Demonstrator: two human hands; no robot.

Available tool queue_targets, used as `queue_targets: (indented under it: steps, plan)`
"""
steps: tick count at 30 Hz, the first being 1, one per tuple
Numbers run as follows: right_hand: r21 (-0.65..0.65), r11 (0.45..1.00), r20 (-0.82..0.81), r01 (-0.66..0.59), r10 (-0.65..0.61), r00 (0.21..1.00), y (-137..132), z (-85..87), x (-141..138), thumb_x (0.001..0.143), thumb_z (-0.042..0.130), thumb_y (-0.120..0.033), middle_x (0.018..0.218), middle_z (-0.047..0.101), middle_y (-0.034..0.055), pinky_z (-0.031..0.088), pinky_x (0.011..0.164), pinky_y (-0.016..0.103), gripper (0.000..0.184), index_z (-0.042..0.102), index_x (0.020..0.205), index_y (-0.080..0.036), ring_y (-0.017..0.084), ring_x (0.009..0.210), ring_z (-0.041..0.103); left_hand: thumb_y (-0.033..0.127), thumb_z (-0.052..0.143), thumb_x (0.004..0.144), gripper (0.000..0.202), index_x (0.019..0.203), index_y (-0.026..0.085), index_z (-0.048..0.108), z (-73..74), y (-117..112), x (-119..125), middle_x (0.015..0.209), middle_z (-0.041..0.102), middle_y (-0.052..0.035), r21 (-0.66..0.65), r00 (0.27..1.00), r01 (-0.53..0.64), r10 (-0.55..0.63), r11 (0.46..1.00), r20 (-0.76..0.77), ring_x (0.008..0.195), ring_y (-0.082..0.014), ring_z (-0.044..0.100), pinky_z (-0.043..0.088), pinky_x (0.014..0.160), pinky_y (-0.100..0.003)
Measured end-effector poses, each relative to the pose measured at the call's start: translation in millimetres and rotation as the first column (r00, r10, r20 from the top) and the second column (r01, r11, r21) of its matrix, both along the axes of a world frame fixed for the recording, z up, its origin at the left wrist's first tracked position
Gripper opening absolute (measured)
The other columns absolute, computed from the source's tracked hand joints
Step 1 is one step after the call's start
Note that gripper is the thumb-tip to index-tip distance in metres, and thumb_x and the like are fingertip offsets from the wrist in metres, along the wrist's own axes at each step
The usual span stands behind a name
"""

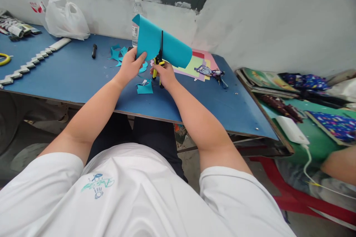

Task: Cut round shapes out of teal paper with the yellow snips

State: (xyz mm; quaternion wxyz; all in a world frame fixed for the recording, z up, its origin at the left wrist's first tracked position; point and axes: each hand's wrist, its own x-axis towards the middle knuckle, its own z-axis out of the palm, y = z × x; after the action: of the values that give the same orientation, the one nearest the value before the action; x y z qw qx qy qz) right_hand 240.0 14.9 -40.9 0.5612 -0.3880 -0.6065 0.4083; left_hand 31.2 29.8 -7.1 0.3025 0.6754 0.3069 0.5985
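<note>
The left hand pinches the teal paper sheet at its lower edge, above the blue worktop. The right hand has its grip closed around yellow-handled scissors, whose blades stand across the sheet. Teal scraps lie beneath.

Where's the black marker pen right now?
In the head view, the black marker lies on the blue table, left of the left hand holding the teal sheet, between the white plastic bag and the teal paper scraps.

teal paper, yellow-black scissors, blue table
</note>
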Motion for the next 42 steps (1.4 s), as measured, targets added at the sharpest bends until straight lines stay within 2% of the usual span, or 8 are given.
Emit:
queue_targets:
  steps: [3,7,11,20,24,29,38,42]
  plan:
    - [0.015,1.0,0.005,-0.005,0.005,1.0,3.4,-1.7,1.8,0.086,0.096,-0.08,0.089,0.077,0.003,0.068,0.09,0.043,0.059,0.072,0.099,-0.027,0.025,0.088,0.08,0.049,0.092,0.11,0.047,0.083,0.023,0.065,1.7,0.3,0.7,0.071,0.049,0.0017,-0.005,1.0,0.022,-0.022,1.0,-0.001,0.063,-0.0174,0.061,0.056,0.073,-0.035]
    - [0.042,0.999,0.004,-0.001,0.001,1.0,9.2,-5.5,3.7,0.086,0.094,-0.087,0.089,0.075,0.0027,0.069,0.09,0.045,0.067,0.072,0.101,-0.025,0.026,0.087,0.08,0.06,0.087,0.11,0.051,0.082,0.025,0.061,4.3,-1.0,0.8,0.068,0.053,0.001,0.054,0.999,0.028,-0.025,0.998,-0.047,0.059,-0.0173,0.055,0.046,0.062,-0.033]
    - [0.05,0.999,0.007,0.008,-0.008,1.0,14.5,-10.1,5.0,0.09,0.091,-0.087,0.09,0.073,0.0022,0.07,0.091,0.045,0.067,0.073,0.104,-0.025,0.025,0.089,0.08,0.063,0.083,0.111,0.052,0.084,0.026,0.059,5.5,-0.7,0.7,0.069,0.057,0.0002,0.064,0.996,0.022,-0.016,0.998,-0.088,0.059,-0.0173,0.055,0.041,0.061,-0.033]
    - [0.065,0.998,0.001,0.004,-0.005,1.0,14.7,-10.3,4.6,0.096,0.092,-0.076,0.088,0.073,-0.0002,0.069,0.091,0.039,0.055,0.072,0.098,-0.025,0.021,0.087,0.08,0.052,0.077,0.115,0.047,0.081,0.029,0.056,5.8,1.4,2.8,0.069,0.055,-0.0013,0.064,0.994,0.022,-0.015,0.998,-0.107,0.058,-0.0195,0.052,0.041,0.061,-0.039]
    - [0.058,0.998,0.026,0.009,-0.01,1.0,15.1,-9.3,4.6,0.099,0.091,-0.07,0.087,0.074,0.0,0.07,0.09,0.041,0.049,0.072,0.095,-0.025,0.022,0.084,0.08,0.06,0.074,0.116,0.05,0.081,0.03,0.055,5.1,5.3,2.4,0.069,0.054,-0.0021,0.07,0.993,0.036,-0.027,0.997,-0.114,0.058,-0.0205,0.052,0.041,0.06,-0.04]
    - [0.076,0.997,0.008,0.014,-0.014,1.0,18.2,-11.9,4.2,0.102,0.089,-0.067,0.082,0.071,-0.002,0.071,0.094,0.045,0.046,0.071,0.095,-0.025,0.022,0.084,0.081,0.07,0.07,0.117,0.058,0.084,0.027,0.052,2.9,13.1,-0.6,0.07,0.053,0.0004,0.097,0.987,0.055,-0.04,0.994,-0.155,0.059,-0.0155,0.057,0.041,0.062,-0.034]
    - [0.082,0.995,0.034,0.047,-0.05,0.998,19.0,-13.0,4.2,0.102,0.087,-0.07,0.078,0.068,-0.0019,0.072,0.099,0.049,0.05,0.072,0.092,-0.024,0.023,0.082,0.08,0.074,0.071,0.117,0.058,0.081,0.032,0.054,5.8,5.5,0.3,0.069,0.054,-0.002,0.1,0.992,0.062,-0.05,0.993,-0.119,0.057,-0.0205,0.05,0.041,0.056,-0.041]
    - [0.085,0.996,0.061,0.041,-0.046,0.997,19.8,-12.8,6.4,0.102,0.088,-0.07,0.077,0.066,-0.0002,0.073,0.099,0.049,0.05,0.071,0.088,-0.025,0.026,0.086,0.081,0.072,0.074,0.117,0.057,0.083,0.03,0.055,5.9,6.4,0.3,0.069,0.054,-0.0007,0.104,0.992,0.057,-0.044,0.993,-0.117,0.058,-0.0192,0.052,0.043,0.058,-0.039]
